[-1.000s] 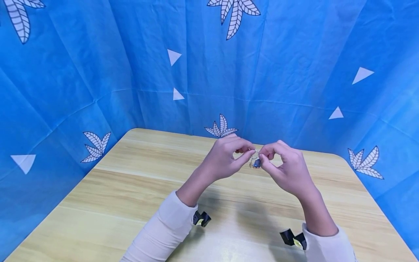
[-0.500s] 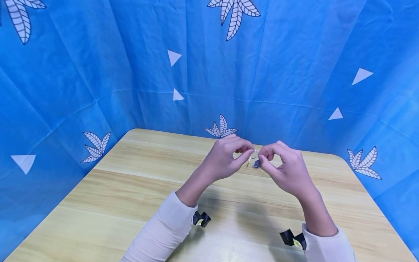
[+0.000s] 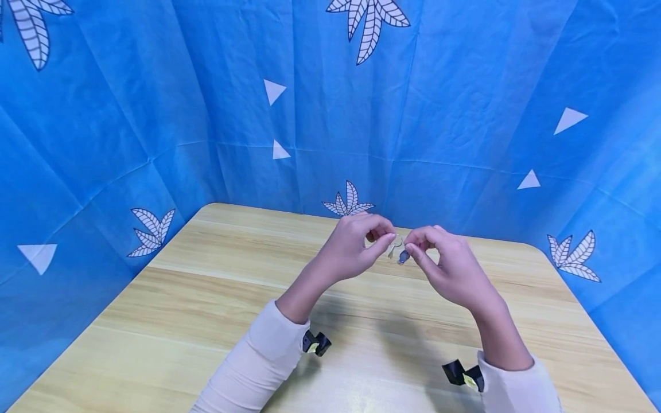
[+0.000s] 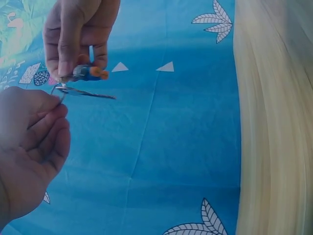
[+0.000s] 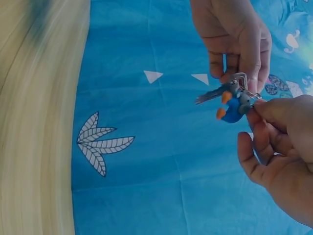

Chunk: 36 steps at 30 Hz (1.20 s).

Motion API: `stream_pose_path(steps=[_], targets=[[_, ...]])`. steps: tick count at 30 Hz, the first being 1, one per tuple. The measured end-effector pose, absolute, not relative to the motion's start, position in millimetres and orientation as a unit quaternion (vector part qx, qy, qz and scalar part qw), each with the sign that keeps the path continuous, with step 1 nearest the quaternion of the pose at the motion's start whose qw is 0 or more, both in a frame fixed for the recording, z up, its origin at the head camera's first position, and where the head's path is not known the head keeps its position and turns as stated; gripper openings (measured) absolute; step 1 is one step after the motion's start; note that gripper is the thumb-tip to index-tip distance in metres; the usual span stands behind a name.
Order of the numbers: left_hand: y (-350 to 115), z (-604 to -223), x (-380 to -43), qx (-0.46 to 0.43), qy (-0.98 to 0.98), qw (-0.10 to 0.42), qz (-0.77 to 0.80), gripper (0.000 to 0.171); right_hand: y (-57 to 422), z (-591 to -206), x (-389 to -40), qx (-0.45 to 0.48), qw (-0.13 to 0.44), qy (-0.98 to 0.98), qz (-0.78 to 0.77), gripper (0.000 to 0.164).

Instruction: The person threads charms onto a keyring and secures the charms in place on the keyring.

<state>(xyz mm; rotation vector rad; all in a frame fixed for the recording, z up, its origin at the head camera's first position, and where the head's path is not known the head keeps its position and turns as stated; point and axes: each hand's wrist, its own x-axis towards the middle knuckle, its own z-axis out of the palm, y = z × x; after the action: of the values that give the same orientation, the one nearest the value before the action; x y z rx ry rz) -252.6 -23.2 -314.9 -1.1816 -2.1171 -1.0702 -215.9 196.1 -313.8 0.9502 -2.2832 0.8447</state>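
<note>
My left hand (image 3: 356, 244) pinches a metal key ring (image 3: 398, 241) between thumb and fingertips, above the table. Keys (image 5: 210, 95) hang from that ring, pointing away from the fingers. A small blue figurine charm (image 5: 233, 110) with orange feet is attached at the other side. Thumb and forefinger of my right hand (image 3: 454, 267) pinch the charm's top end, near its link; that link is partly covered by the fingertips. In the left wrist view the charm (image 4: 88, 73) sits just above the keys (image 4: 93, 93), with both hands close together.
Under the hands lies a light wood-grain table (image 3: 206, 321) with rounded far corners. A blue curtain (image 3: 330, 115) printed with white leaves and triangles encloses its back and sides. Black wrist mounts (image 3: 316, 343) stick out at both cuffs.
Both hands have shifted slightly to the left, the left one a little more, so more of the ring shows between them. The keys and charm have swung a little.
</note>
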Motion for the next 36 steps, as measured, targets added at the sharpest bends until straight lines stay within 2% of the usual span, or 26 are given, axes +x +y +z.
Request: stream_pose_path(steps=[7, 14, 20, 23, 27, 30, 36], targets=[[-28, -320, -260, -0.411, -0.819, 0.117, -0.382, 0.005, 198, -318, -222, 0.342, 0.158, -0.874, 0.306, 0.012], [-31, -332, -270, -0.416, -0.842, -0.022, -0.343, 0.006, 201, -332, -231, 0.332, -0.004, -0.893, 0.303, 0.011], [-24, -355, -279, -0.442, -0.835, -0.134, -0.299, 0.010, 201, -349, -238, 0.373, -0.160, -0.868, 0.286, 0.018], [-19, -368, -281, -0.453, -0.826, -0.181, -0.283, 0.012, 200, -356, -240, 0.382, -0.217, -0.855, 0.275, 0.017], [-16, -381, -283, -0.435, -0.824, -0.238, -0.275, 0.015, 196, -367, -243, 0.378, -0.254, -0.849, 0.268, 0.014], [-16, -389, -284, -0.414, -0.834, -0.254, -0.263, 0.016, 193, -377, -248, 0.373, -0.262, -0.848, 0.271, 0.015], [-18, -395, -289, -0.390, -0.862, -0.224, -0.235, 0.015, 190, -394, -257, 0.372, -0.218, -0.856, 0.284, 0.017]])
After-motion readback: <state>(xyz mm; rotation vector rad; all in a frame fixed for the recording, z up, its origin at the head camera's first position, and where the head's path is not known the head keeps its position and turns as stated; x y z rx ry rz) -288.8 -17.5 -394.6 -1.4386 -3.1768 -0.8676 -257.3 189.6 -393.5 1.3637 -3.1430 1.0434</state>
